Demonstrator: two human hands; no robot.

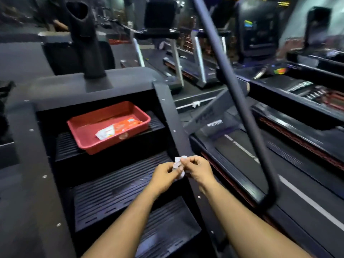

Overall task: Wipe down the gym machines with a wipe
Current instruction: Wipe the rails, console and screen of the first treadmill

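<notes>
Pinching a small crumpled white wipe (179, 165) between them, the left hand (164, 176) and right hand (198, 169) hover above the stair machine's ribbed steps (119, 187), fingers curled on the wipe. It looks like readying, perhaps unfolding, though blur hides detail. Next calls for spreading it flat and pressing it to the handrail (240, 101) or steps. A red tray (93, 146) sits on an upper step.

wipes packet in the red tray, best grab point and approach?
Take the wipes packet across its narrow width near the middle, fingers coming straight down from above. It lies flat on the floor of the red tray, whose raised walls block any sideways approach; the open top gives the only clear path.
</notes>
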